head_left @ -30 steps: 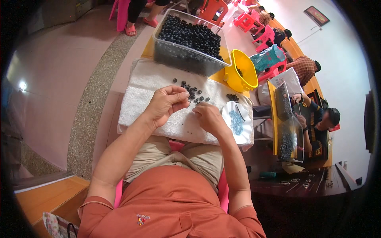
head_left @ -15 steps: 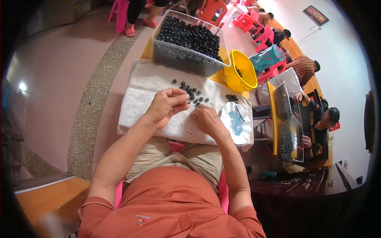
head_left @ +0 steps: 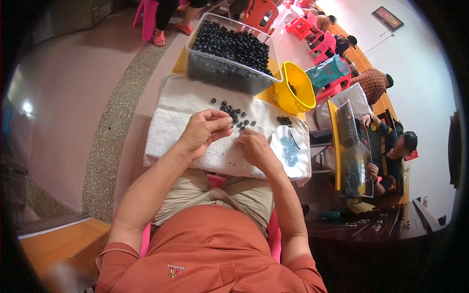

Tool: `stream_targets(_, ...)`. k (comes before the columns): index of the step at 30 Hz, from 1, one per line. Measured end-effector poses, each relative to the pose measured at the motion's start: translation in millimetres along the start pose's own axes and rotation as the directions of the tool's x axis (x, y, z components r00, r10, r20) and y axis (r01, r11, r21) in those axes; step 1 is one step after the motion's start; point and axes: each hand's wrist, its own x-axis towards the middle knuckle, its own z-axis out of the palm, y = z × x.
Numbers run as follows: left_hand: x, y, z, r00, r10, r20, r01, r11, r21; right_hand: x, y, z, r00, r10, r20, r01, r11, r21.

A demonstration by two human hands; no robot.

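Note:
Above the white towel (head_left: pixel 168 127), my left hand (head_left: pixel 205 133) is closed in a pinch, thumb against forefinger. What sits between those fingertips is too small to make out. Just to its right, my right hand (head_left: pixel 256 148) is closed with its knuckles up, and the fingertips are hidden beneath it. Several round dark beads (head_left: pixel 237 117) lie loose on the towel just beyond both hands. Beside my right hand rests a white fluted plate (head_left: pixel 299 168) bearing tiny blue beads (head_left: pixel 289 152) and a thin dark tool (head_left: pixel 295 138).
A clear plastic bin (head_left: pixel 222 78) full of dark beads stands behind the towel, with a yellow container (head_left: pixel 304 93) on its right. A small dark bead cluster (head_left: pixel 284 120) lies near the plate. Co-workers sit along the right; one (head_left: pixel 403 144) handles clear bins (head_left: pixel 352 168).
My hands keep almost the same pose and place. At the right, the co-worker's lower hand has shifted slightly by the bin.

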Motion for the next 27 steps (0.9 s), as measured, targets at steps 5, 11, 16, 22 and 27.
stream_targets(5,-0.4,0.4,1.0,1.0,0.0,-0.004,0.0,1.0,0.002,-1.1,-0.5,-4.0,1.0,0.009,0.012,-0.009,1.0,0.006)
stream_targets(11,0.8,-0.7,0.0,1.0,-0.001,-0.003,0.001,1.0,0.012,-3.4,-3.6,-11.6,0.998,0.012,0.06,-0.014,1.0,0.021)
stream_targets(16,1.6,-3.7,-0.4,1.0,-0.012,-0.008,0.013,0.998,0.068,-8.8,4.0,-6.4,0.997,0.067,0.049,-0.07,0.996,0.052)
stream_targets(22,-0.1,-7.8,1.5,1.0,0.006,0.03,-0.011,0.989,0.147,-14.3,15.7,-1.0,0.988,0.153,-0.025,-0.129,0.897,0.424)
stream_targets(27,-2.3,-8.1,2.9,0.995,0.017,0.095,-0.037,0.975,0.217,-10.4,14.3,-15.2,0.984,0.177,0.034,-0.107,0.422,0.9)
